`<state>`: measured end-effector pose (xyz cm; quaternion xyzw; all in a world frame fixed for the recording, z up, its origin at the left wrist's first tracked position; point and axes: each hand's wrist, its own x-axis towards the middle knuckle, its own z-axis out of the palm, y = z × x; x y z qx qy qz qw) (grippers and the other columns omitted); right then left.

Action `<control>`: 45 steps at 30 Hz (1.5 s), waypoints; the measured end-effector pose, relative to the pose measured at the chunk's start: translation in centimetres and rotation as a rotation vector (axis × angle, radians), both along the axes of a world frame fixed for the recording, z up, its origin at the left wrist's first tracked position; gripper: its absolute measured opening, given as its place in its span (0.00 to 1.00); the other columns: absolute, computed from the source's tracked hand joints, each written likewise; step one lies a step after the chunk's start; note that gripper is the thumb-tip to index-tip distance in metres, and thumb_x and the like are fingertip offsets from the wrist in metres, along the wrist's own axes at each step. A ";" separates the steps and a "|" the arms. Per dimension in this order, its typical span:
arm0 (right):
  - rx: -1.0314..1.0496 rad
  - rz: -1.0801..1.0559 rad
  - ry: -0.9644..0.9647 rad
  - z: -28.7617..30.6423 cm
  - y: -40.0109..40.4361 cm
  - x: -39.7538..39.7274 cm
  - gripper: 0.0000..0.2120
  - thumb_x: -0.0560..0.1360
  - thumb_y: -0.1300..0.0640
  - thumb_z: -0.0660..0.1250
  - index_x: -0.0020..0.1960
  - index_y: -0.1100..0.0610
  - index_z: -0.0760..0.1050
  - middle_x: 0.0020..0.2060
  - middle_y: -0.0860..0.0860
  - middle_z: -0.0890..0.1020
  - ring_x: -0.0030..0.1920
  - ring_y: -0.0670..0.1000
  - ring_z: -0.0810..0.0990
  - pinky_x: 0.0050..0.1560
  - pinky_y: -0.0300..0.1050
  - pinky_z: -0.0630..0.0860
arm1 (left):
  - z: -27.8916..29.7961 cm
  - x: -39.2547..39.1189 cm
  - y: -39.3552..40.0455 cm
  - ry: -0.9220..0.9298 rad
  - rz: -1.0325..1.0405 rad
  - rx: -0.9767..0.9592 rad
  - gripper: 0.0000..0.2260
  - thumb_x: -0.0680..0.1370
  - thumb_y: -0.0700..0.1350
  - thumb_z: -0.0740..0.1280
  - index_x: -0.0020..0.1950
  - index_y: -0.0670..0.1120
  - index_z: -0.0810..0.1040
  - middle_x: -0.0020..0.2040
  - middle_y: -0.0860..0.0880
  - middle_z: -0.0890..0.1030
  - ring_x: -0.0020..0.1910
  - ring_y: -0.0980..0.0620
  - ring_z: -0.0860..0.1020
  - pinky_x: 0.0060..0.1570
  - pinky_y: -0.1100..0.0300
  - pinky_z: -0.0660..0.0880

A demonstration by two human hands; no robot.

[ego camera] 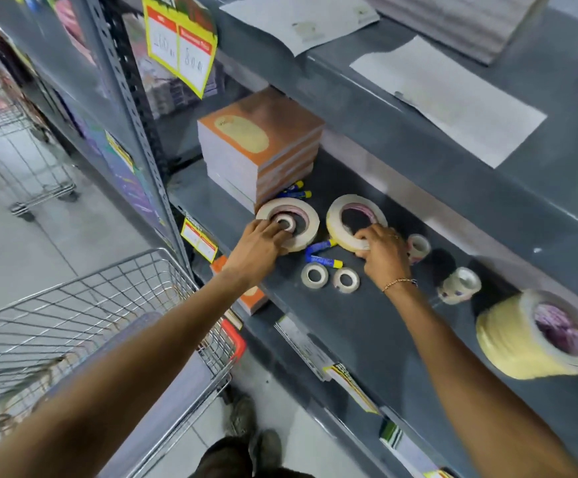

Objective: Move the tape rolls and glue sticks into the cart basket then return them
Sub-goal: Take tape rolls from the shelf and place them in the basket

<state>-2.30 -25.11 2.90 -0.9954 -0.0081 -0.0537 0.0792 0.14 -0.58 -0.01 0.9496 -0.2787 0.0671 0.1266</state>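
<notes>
Two large flat cream tape rolls lie on the grey shelf (367,326). My left hand (260,246) grips the near edge of the left large roll (303,215), which has a small roll (286,222) inside its hole. My right hand (382,250) grips the near rim of the right large roll (341,232). Two blue glue sticks (322,251) lie between the hands, and two more glue sticks (296,189) rest beside the notebooks. Two small rolls (329,277) lie in front. The wire cart basket (84,326) stands at lower left.
A stack of orange-covered notebooks (260,146) sits behind the left roll. Small clear tape rolls (460,284) and a thick yellow roll (536,339) lie to the right. An upper shelf holds paper sheets (450,94). A second cart (15,143) stands farther down the aisle.
</notes>
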 end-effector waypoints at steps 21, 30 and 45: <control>-0.139 0.824 0.656 -14.7 32.0 -7.7 0.15 0.77 0.65 0.59 0.63 0.62 0.74 0.62 0.60 0.77 0.63 0.58 0.74 0.62 0.52 0.71 | -20.2 -22.5 25.5 0.616 0.831 0.047 0.11 0.70 0.42 0.72 0.51 0.42 0.79 0.48 0.40 0.82 0.48 0.36 0.79 0.43 0.48 0.76; -0.356 0.724 0.549 -28.9 41.5 -6.1 0.17 0.75 0.67 0.54 0.56 0.67 0.78 0.56 0.61 0.81 0.58 0.60 0.78 0.59 0.50 0.74 | -30.2 -20.8 28.6 0.689 0.904 -0.083 0.08 0.68 0.44 0.70 0.47 0.45 0.82 0.44 0.41 0.83 0.46 0.37 0.80 0.42 0.49 0.79; -0.343 0.828 0.565 -32.8 39.5 -7.1 0.22 0.40 0.71 0.79 0.32 0.61 0.80 0.27 0.56 0.82 0.29 0.57 0.83 0.35 0.41 0.80 | -33.1 -20.8 30.0 0.693 0.785 -0.017 0.11 0.71 0.40 0.69 0.52 0.47 0.81 0.48 0.45 0.83 0.47 0.40 0.77 0.45 0.52 0.73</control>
